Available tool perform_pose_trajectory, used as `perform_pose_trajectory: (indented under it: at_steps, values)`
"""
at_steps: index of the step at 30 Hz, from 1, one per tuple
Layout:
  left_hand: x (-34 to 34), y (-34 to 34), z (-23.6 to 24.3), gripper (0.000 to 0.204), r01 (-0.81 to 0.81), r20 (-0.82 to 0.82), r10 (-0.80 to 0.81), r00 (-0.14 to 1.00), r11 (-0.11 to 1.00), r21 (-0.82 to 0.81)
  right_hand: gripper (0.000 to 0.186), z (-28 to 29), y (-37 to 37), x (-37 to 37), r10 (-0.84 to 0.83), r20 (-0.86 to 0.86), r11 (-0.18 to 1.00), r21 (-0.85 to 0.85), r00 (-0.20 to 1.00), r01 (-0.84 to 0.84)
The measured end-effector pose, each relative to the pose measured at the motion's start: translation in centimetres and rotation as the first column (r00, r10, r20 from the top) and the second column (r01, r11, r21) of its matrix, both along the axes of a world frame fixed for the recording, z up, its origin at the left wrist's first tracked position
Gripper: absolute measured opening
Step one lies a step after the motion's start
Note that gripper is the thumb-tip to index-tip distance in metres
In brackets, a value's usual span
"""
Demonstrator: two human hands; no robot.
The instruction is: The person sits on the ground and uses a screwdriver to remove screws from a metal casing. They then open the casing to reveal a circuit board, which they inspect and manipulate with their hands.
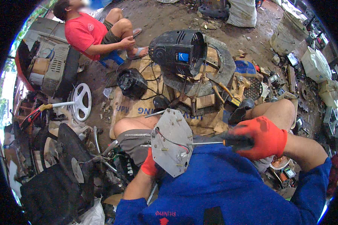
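In front of my chest is a grey metal plate (172, 140) with cut corners, brass-coloured posts and rods sticking out. A thin red and black wire (171, 139) curves across its face. My left hand (150, 165), in a red glove, supports the plate from behind at its lower left; its fingers are mostly hidden. My right hand (260, 138), in a red glove with dark palm and fingertips, is closed around the handle of a screwdriver (208, 143). Its shaft points left, and the tip meets the plate's right edge.
Ahead, a black plastic housing (176, 52) rests on a round metal piece (217, 78) over cardboard. A yellow cordless drill (239, 92) lies right of it. A person in a red shirt (84, 35) sits far left. A white wheel (82, 102) and scrap crowd the left.
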State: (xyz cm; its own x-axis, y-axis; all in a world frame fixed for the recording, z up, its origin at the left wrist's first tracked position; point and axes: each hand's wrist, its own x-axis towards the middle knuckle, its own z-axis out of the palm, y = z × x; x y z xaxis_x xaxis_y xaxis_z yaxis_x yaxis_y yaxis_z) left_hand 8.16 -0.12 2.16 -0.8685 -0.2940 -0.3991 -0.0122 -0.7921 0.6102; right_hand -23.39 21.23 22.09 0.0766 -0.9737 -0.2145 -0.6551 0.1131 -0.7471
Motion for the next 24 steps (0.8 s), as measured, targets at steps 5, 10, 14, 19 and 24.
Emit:
perform_pose_trajectory:
  at_steps: [5,10,14,19,24]
  values:
    - [-0.1,0.7,1.4,0.068,-0.011,0.087,0.018,0.996,0.996,-0.087,0.042,-1.7,-0.5,-0.8,-0.067,0.184,0.940,0.340,0.981,0.000]
    - [-1.2,0.8,2.5,0.067,-0.046,0.118,0.062,0.991,0.990,-0.136,0.047,-1.7,0.6,0.6,0.268,-0.549,0.918,-0.105,0.791,-0.383]
    - [-1.8,0.1,1.1,0.069,-0.052,-0.106,0.065,0.992,0.992,0.116,0.034,-0.6,-0.4,0.4,0.217,-0.526,0.903,-0.211,0.822,-0.374]
    - [-3.8,0.4,0.8,0.061,-0.077,-0.413,0.216,0.885,0.942,0.327,0.035,-3.1,-2.0,-2.5,-0.509,0.552,0.826,0.531,0.661,0.192]
    - [-4.8,0.8,-0.6,0.064,-0.068,-0.259,0.127,0.957,0.972,0.225,0.043,-7.8,-0.5,-6.0,0.224,0.271,0.964,0.081,0.936,-0.254]
